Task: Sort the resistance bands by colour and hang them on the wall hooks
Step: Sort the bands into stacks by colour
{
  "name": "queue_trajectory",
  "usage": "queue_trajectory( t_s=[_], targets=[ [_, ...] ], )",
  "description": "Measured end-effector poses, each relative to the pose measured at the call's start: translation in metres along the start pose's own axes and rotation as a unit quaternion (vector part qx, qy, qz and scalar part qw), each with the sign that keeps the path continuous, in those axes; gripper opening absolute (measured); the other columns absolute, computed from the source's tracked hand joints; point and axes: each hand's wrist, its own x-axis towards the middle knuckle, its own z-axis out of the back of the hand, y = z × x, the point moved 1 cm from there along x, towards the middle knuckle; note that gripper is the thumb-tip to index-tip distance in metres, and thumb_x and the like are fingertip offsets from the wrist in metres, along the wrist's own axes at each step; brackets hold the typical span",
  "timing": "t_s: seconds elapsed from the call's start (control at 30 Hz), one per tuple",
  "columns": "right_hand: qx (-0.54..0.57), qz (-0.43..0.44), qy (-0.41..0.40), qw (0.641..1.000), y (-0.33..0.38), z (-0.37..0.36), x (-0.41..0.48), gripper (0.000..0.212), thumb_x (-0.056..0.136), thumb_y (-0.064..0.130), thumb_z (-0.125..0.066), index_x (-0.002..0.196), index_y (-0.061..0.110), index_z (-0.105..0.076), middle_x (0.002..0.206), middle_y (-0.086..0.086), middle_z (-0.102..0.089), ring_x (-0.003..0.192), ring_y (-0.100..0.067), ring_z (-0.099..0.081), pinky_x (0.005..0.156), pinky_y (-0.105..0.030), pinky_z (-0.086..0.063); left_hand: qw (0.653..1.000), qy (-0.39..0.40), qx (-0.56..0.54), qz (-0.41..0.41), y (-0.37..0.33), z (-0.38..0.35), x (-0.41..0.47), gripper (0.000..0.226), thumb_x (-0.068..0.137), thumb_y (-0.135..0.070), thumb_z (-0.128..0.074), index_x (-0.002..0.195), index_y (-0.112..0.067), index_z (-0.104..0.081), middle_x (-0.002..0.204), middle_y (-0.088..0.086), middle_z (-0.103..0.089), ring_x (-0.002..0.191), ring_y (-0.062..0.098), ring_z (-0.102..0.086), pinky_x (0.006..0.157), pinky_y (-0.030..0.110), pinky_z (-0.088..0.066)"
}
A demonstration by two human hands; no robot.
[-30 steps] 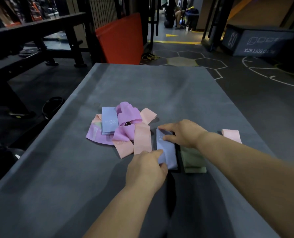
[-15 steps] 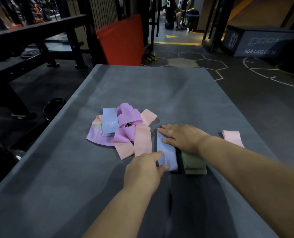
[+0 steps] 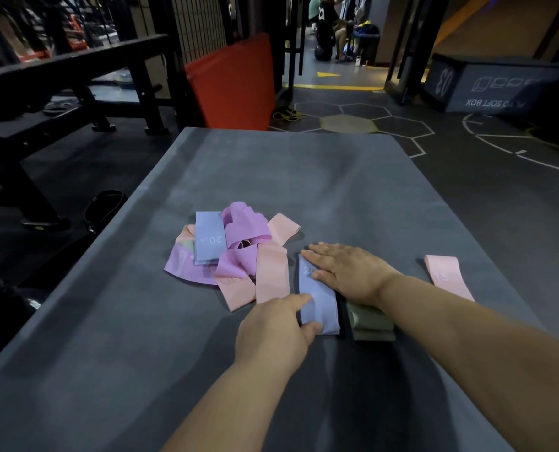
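Note:
A blue band [image 3: 320, 305] lies flat on the grey table [image 3: 271, 174]. My right hand [image 3: 346, 272] presses on its far end with straight fingers. My left hand [image 3: 275, 327] touches its near left edge, fingers and thumb against the band. Beside it on the right lies a green band [image 3: 369, 324], partly under my right wrist. To the left sits a mixed pile: a second blue band [image 3: 209, 238], purple bands [image 3: 245, 233] and pink bands [image 3: 271, 275]. One pink band [image 3: 446, 275] lies alone at the right.
A red mat [image 3: 232, 83] leans behind the table's far edge. Black gym racks [image 3: 76, 76] stand at the left, and a dark soft box [image 3: 490, 83] at the far right. People sit in the far background.
My right hand has flattened out on the blue band's far end. My left hand has shifted slightly left along the band's near edge. The piles have not moved.

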Motion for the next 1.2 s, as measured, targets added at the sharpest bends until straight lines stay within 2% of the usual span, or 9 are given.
queue_trajectory(
  t_s=[0.2,0.33,0.47,0.6,0.77,0.87,0.93,1.07,1.2],
  targets=[
    [0.022,-0.009,-0.002,1.000,0.001,0.002,-0.001,0.054,0.102,0.042,-0.031,0.152,0.028,-0.019,0.160,0.006,-0.017,0.146,-0.011,-0.016,0.117,-0.025,-0.011,1.000,-0.005,0.008,-0.015,-0.003,0.004,-0.002,0.032,0.088,-0.044,-0.058,0.118,-0.034,-0.057,0.096,-0.003,-0.062,0.097,0.021,-0.056,0.085,0.035,-0.049],
    [0.092,-0.018,-0.017,0.995,-0.001,0.007,0.000,0.052,0.097,0.041,-0.046,0.146,0.028,-0.034,0.152,0.006,-0.034,0.135,-0.016,-0.037,0.112,-0.029,-0.028,0.999,-0.015,0.018,-0.028,-0.005,0.005,-0.006,0.031,0.091,-0.044,-0.054,0.119,-0.030,-0.056,0.100,-0.003,-0.061,0.098,0.022,-0.055,0.085,0.035,-0.048],
    [0.133,-0.020,-0.046,0.990,-0.003,0.012,0.001,0.046,0.093,0.034,-0.057,0.138,0.028,-0.047,0.141,0.007,-0.048,0.127,-0.014,-0.046,0.106,-0.023,-0.033,1.000,-0.009,0.011,-0.026,-0.004,0.006,-0.009,0.030,0.093,-0.046,-0.050,0.118,-0.031,-0.055,0.100,-0.001,-0.060,0.099,0.024,-0.054,0.085,0.035,-0.047],
    [0.141,-0.025,-0.093,0.985,-0.004,0.017,-0.001,0.034,0.095,0.035,-0.054,0.128,0.026,-0.059,0.136,0.007,-0.055,0.126,-0.014,-0.048,0.103,-0.020,-0.030,1.000,-0.004,-0.010,-0.019,-0.002,0.008,-0.010,0.032,0.092,-0.046,-0.051,0.122,-0.035,-0.053,0.102,-0.001,-0.060,0.101,0.024,-0.053,0.086,0.035,-0.047],
    [0.138,-0.032,-0.150,0.978,0.000,0.022,-0.006,0.027,0.096,0.033,-0.053,0.115,0.020,-0.068,0.120,0.003,-0.065,0.114,-0.017,-0.056,0.097,-0.021,-0.037,0.999,0.000,-0.042,-0.009,0.000,0.012,-0.011,0.046,0.092,-0.048,-0.051,0.135,-0.037,-0.045,0.118,-0.003,-0.059,0.111,0.021,-0.052,0.094,0.034,-0.045],
    [0.107,-0.013,-0.185,0.977,0.017,0.031,-0.002,0.034,0.095,0.042,-0.048,0.108,0.021,-0.071,0.113,0.002,-0.069,0.108,-0.023,-0.057,0.097,-0.032,-0.042,0.997,-0.018,-0.068,0.013,0.002,0.021,-0.011,0.037,0.092,-0.047,-0.051,0.126,-0.034,-0.052,0.118,-0.006,-0.062,0.110,0.019,-0.055,0.091,0.031,-0.046],
    [0.108,0.020,-0.204,0.973,0.037,0.040,0.003,0.034,0.093,0.044,-0.049,0.103,0.021,-0.073,0.106,0.002,-0.071,0.102,-0.023,-0.058,0.093,-0.034,-0.043,0.994,-0.038,-0.086,0.046,0.007,0.030,-0.011,0.026,0.092,-0.044,-0.051,0.113,-0.030,-0.058,0.111,-0.006,-0.064,0.103,0.021,-0.058,0.085,0.030,-0.048],
    [0.126,0.077,-0.218,0.965,0.085,0.052,0.020,0.019,0.093,0.028,-0.058,0.098,0.020,-0.075,0.096,-0.002,-0.071,0.092,-0.025,-0.054,0.087,-0.036,-0.042,0.991,-0.083,-0.053,0.091,0.028,0.047,-0.005,0.013,0.094,-0.034,-0.047,0.091,-0.024,-0.054,0.101,0.001,-0.064,0.094,0.025,-0.056,0.072,0.031,-0.044],
    [0.131,0.107,-0.194,0.966,0.120,0.050,0.042,0.020,0.091,0.028,-0.056,0.088,0.022,-0.075,0.091,0.003,-0.068,0.092,-0.022,-0.054,0.082,-0.039,-0.043,0.986,-0.098,0.028,0.129,0.051,0.058,-0.004,0.016,0.094,-0.034,-0.046,0.098,-0.022,-0.055,0.108,0.002,-0.061,0.104,0.026,-0.052,0.075,0.033,-0.041]
  ],
)
